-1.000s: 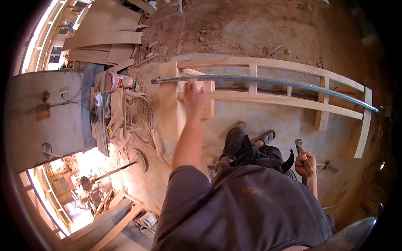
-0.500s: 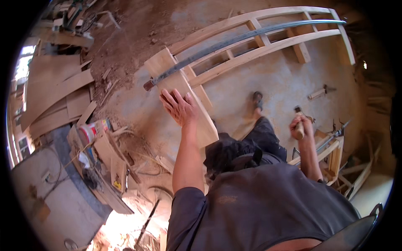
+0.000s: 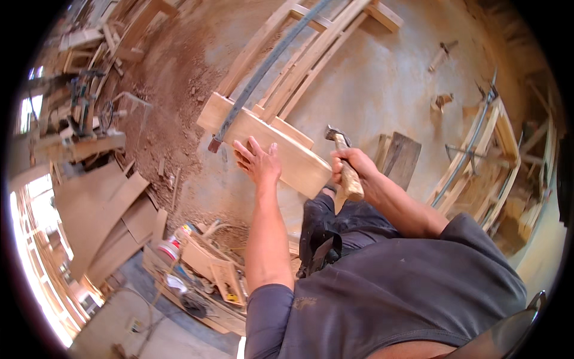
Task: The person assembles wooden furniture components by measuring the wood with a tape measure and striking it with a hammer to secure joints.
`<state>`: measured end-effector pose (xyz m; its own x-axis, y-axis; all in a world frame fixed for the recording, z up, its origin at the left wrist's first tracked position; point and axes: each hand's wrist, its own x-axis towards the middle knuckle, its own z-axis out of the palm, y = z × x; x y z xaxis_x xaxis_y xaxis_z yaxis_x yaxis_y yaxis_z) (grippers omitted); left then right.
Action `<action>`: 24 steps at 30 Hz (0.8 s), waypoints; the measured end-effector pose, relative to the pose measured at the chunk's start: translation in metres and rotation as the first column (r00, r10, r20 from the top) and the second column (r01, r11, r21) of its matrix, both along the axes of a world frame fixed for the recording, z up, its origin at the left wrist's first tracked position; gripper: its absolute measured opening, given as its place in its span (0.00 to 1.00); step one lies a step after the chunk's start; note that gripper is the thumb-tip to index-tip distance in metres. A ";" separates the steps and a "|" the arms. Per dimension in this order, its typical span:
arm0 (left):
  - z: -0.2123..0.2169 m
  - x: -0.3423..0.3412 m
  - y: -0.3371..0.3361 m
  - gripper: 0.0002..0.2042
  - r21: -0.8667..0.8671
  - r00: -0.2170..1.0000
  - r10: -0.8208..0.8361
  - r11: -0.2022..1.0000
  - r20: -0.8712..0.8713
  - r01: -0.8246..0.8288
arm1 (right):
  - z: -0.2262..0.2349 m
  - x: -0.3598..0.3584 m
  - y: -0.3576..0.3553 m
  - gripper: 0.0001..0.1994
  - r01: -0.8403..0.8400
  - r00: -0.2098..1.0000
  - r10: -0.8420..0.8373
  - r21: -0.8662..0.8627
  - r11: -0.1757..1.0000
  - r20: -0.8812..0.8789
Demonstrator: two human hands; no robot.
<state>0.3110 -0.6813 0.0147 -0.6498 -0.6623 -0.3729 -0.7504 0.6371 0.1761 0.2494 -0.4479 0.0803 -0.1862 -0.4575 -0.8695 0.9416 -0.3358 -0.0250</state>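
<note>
My left hand (image 3: 260, 161) rests with its fingers spread on the near edge of a pale wooden board (image 3: 294, 160). The board sits across the end of a long wooden frame (image 3: 286, 103). A grey bar clamp (image 3: 261, 70) runs along the frame and over the board, its brown end jutting past the board's near edge, close to my left fingers. My right hand (image 3: 357, 166) grips a hammer (image 3: 342, 142) by its thick wooden handle. The hammer's dark metal head points up and away, just right of the board's right end and apart from it.
A second wooden frame with a clamp (image 3: 472, 152) stands at the right. A wooden-handled tool (image 3: 441, 57) lies on the floor beyond. Brown sheets (image 3: 113, 221), a white-and-red bucket (image 3: 170, 246) and wood scraps crowd the left. A dark plank (image 3: 402, 158) is near my right forearm.
My right hand has swung the hammer from the far right in to the board's right end. My left hand stays on the board. The view has turned, so the frame appears steeper.
</note>
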 end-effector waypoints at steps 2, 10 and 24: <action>-0.002 0.003 -0.005 0.39 -0.003 1.000 -0.023 1.000 -0.019 0.023 | 0.008 0.006 -0.033 0.05 0.065 0.998 -0.066 0.045 0.997 0.012; 0.010 0.026 -0.104 0.27 0.046 0.802 -0.206 0.959 -0.560 0.278 | 0.004 0.003 -0.132 0.03 0.191 0.982 -0.191 0.051 0.980 -0.015; -0.056 -0.211 -0.230 0.33 0.514 0.782 -0.455 0.590 -0.426 0.623 | 0.016 0.035 -0.207 0.04 0.461 0.887 -0.461 0.128 0.878 -0.031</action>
<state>0.1002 -0.9116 -0.0409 -0.9273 0.1540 -0.3412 -0.1868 0.5996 0.7782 0.2840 -0.6547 0.0965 -0.3481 -0.2053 -0.9147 0.6813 -0.7257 -0.0964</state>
